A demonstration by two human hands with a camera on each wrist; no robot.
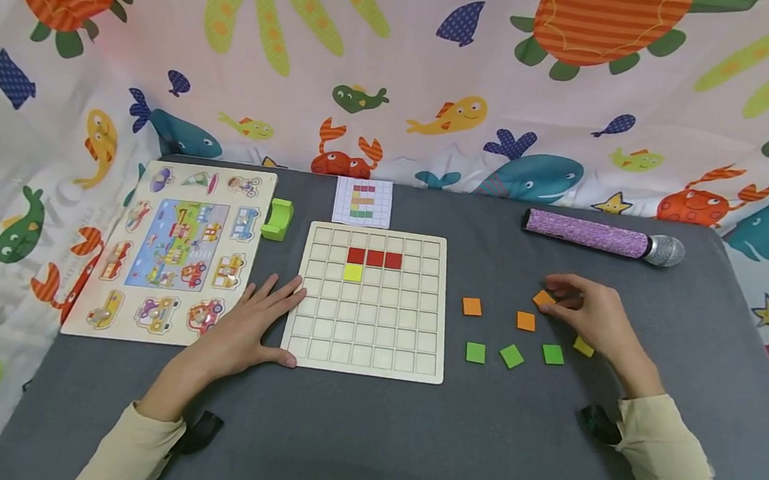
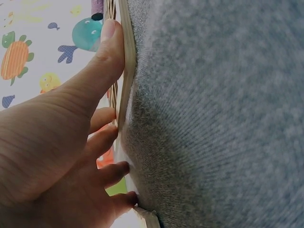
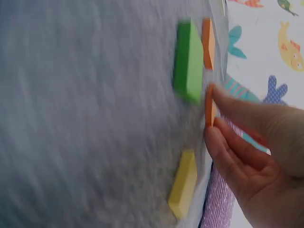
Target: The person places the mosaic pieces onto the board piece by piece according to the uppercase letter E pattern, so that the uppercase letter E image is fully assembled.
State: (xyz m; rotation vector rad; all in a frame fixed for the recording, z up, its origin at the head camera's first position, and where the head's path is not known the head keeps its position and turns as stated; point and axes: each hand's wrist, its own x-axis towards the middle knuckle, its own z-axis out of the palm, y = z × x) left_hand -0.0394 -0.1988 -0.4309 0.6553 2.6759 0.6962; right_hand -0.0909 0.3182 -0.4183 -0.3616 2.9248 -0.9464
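My left hand (image 1: 253, 325) rests at the left edge of a pale wooden grid board (image 1: 366, 358), fingers spread and thumb at its lower corner. Three red squares (image 1: 374, 258) sit in a row on the board, with one yellow square (image 1: 353, 272) under the leftmost. Over to the right, my right hand (image 1: 589, 314) pinches an orange square tile (image 3: 210, 105) between thumb and fingers, close over the cloth. Around it lie two more orange tiles (image 1: 526, 321), three green tiles (image 1: 553, 354) and a yellow tile (image 3: 183, 185).
A small card (image 1: 362, 218) with a coloured pattern lies behind the board. At the left are a picture puzzle board (image 1: 100, 305) and a green block (image 1: 278, 220). A purple glittery microphone (image 1: 587, 234) lies at the back right. A printed sea-animal curtain (image 1: 415, 65) hangs behind.
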